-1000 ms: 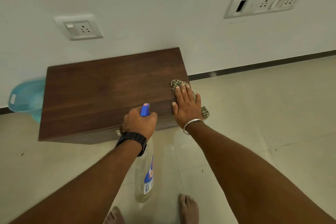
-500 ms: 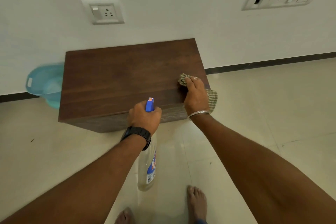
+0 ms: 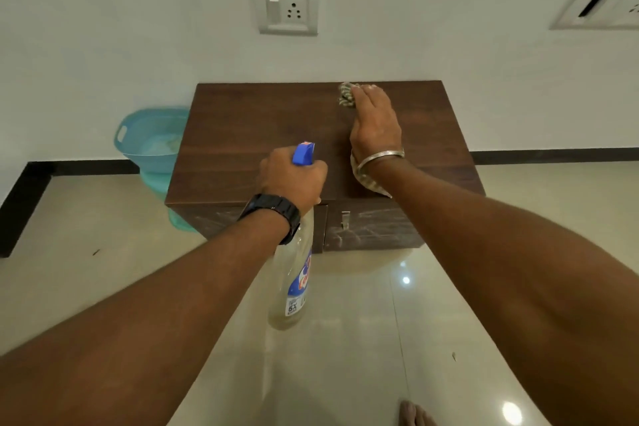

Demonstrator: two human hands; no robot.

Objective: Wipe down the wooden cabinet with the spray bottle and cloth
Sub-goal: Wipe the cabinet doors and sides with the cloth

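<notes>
The dark wooden cabinet stands low against the white wall. Its two front doors show pale streaks. My right hand lies flat on the top near the back edge, fingers straight, pressing a checked cloth onto the wood. One end of the cloth pokes out past my fingertips and the other trails under my wrist. My left hand grips the blue trigger head of a clear spray bottle. The bottle hangs in front of the cabinet's front edge, above the floor.
A turquoise plastic tub sits on the floor left of the cabinet. A wall socket is above the cabinet, and a wider switch panel is at the right. Glossy beige tiles spread around, with my bare foot at the bottom.
My right hand slid the cloth from the cabinet's front right corner to the back of the top and flattened out. The view shifted left. My left hand kept its grip on the bottle.
</notes>
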